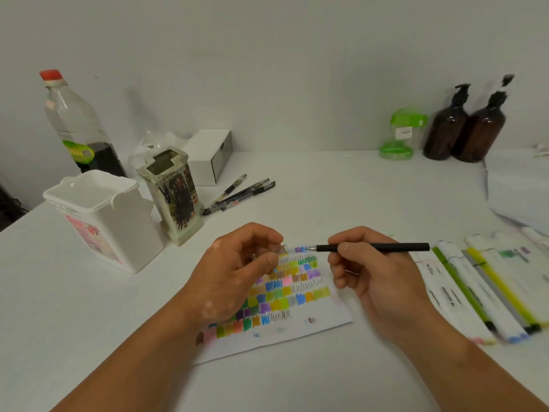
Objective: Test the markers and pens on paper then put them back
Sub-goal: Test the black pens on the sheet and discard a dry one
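Seemingly at the moment of capping or uncapping, your right hand (371,275) pinches a slim black pen (383,247) near its front end. The barrel lies almost level and its metal tip points left over the top edge of the paper (326,316). Whether the tip touches the sheet cannot be told. Your left hand (237,269) is curled round a small clear cap (282,249), whose open mouth faces the tip from just beside it. The two hands sit close together but apart, above rows of colour swatches and black scribbles. The pen looks light, stiff and smooth, so a fingertip pinch close to the point should steer it best, with the long tail free behind. The cap is tiny, see-through and probably slippery, easy to drop or lose against the white table (356,188); hold it by its sides and keep the mouth clear. More pens (240,194) lie near the patterned holder (175,197), a white tub (104,215) stands to its left, and the markers (463,295) lie in a row to your right.
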Motion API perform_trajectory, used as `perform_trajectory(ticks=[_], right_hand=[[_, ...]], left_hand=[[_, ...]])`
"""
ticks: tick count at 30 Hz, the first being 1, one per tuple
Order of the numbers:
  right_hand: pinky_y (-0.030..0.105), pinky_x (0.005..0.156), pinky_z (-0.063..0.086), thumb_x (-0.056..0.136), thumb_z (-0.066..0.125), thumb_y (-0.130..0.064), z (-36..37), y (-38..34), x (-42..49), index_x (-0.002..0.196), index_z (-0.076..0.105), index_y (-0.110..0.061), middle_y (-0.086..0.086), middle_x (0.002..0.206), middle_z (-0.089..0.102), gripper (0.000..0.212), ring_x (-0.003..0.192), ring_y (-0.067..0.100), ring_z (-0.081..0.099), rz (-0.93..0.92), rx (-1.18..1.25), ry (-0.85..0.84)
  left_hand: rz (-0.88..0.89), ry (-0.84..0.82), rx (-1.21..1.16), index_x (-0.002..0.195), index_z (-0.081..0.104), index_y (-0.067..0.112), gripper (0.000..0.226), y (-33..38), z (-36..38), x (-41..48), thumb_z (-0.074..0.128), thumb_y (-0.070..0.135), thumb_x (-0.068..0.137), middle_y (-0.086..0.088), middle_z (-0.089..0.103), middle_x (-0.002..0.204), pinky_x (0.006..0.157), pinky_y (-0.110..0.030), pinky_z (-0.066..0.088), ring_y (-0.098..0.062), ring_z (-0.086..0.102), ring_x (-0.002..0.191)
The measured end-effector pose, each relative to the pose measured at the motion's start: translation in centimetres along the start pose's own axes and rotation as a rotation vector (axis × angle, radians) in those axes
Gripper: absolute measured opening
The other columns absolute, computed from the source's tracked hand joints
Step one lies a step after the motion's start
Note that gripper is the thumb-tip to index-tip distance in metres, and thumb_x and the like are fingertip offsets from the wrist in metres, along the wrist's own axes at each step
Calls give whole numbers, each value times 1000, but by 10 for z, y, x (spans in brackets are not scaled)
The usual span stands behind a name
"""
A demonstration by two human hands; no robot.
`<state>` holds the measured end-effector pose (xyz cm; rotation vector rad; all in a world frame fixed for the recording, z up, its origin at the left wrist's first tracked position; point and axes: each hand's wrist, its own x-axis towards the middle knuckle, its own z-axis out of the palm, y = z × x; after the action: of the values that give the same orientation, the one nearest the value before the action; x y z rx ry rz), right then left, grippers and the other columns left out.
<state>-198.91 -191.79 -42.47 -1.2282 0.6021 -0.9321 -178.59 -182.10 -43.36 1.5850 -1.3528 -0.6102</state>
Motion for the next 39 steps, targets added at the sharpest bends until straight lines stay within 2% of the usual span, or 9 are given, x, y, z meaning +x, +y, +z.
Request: perform_trajectory(ticks=[7,17,25,29,30,32,34,37,39], right_hand=[[26,46,49,72,63,-10,2,1,-1,66,69,-19,14,64,67,12,52,20,59,-12,-25,-41],[25,54,52,78,76,-24,5,9,-5,82,77,-23,9,61,69,4,57,21,66,-73,-282,-115],[22,56,53,85,79,-12,9,9,-6,81,79,-21,2,62,70,11,57,15,65,-36,-246,-116],[26,57,54,86,80,-21,7,4,-4,84,77,-24,4,67,71,5,60,17,66,-47,-262,-191],[28,57,53,83,81,-31,4,1,-4,88,77,-23,6,72,72,10,62,18,65,-35,-225,-222],[30,55,51,75,78,-52,-5,-9,0,97,78,-16,16,88,75,42,68,20,63,67,-66,-310],[31,54,50,78,67,-62,-11,-17,1,96,78,-12,24,98,75,55,70,22,62,166,-24,-391],[23,54,47,87,70,-46,-8,-13,-5,82,69,-18,17,78,75,28,58,16,61,161,-396,-427],[13,53,43,88,77,-28,-2,-6,-8,90,63,-21,17,64,70,16,51,8,62,125,-590,-415]], left_hand=[[3,-46,-71,96,68,42,16,4,5,-3,65,39,81,10,73,97,80,-30,60,-14,72,90],[67,-33,-108,96,73,36,16,9,12,-6,71,32,81,6,74,89,72,-26,58,-16,72,81],[95,-32,-207,93,75,32,14,13,12,-7,74,24,82,0,74,81,69,-28,57,-21,71,73],[106,-37,-156,95,75,32,14,14,11,-5,73,26,82,1,75,86,71,-28,58,-20,72,78],[106,-17,-133,95,75,33,14,14,9,-4,73,27,83,2,75,87,72,-30,59,-20,72,80],[86,39,-80,95,74,35,15,11,3,-2,71,29,82,4,74,92,78,-34,61,-18,72,87],[94,36,-19,95,74,34,14,9,-1,-2,69,28,84,7,73,96,81,-37,60,-18,70,94],[227,-61,49,98,75,26,13,9,3,-5,69,18,89,6,70,100,84,-35,58,-24,67,98],[301,-126,88,103,74,28,17,8,10,-6,69,18,90,10,67,107,83,-27,56,-20,66,102]])
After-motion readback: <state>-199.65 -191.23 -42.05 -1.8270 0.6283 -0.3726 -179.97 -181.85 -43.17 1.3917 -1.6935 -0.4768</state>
